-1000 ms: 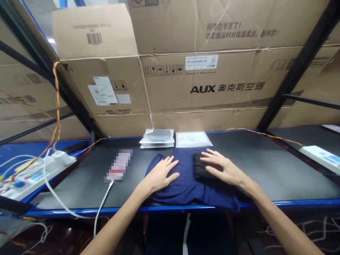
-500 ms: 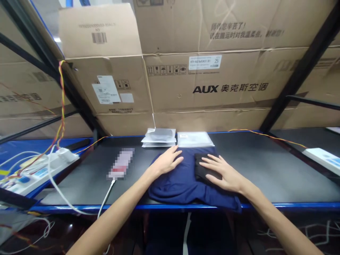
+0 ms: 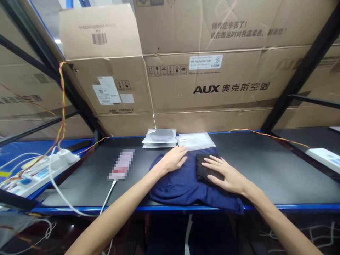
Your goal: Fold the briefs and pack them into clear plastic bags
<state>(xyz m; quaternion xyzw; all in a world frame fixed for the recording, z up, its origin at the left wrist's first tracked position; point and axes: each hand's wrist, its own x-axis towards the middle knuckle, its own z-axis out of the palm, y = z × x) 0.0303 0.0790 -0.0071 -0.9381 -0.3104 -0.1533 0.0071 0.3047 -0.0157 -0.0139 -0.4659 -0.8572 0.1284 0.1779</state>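
Observation:
A dark blue cloth (image 3: 175, 187) lies loosely on the black tabletop, its near right corner hanging over the front edge. On top of it rests a folded black cloth (image 3: 202, 166). My right hand (image 3: 223, 173) lies on the black cloth with its fingers spread. My left hand (image 3: 175, 158) is over the far left part of the blue cloth, fingers stretched out and holding nothing. Just past its fingertips lies a flat translucent plastic bag (image 3: 198, 140) with a small white label. Left of that bag stands a small stack of similar plastic bags (image 3: 159, 137).
A blurred-out phone (image 3: 122, 164) with a white charging cable (image 3: 108, 196) lies on the left of the tabletop (image 3: 273, 170). Power strips stand at the left (image 3: 42, 173) and right (image 3: 325, 158). Large cardboard (image 3: 170, 95) and black metal posts (image 3: 294, 67) close off the back.
My left hand has moved slightly right, its fingertips now by the near edge of the single bag. My right hand stays on the black cloth. The view has shifted slightly.

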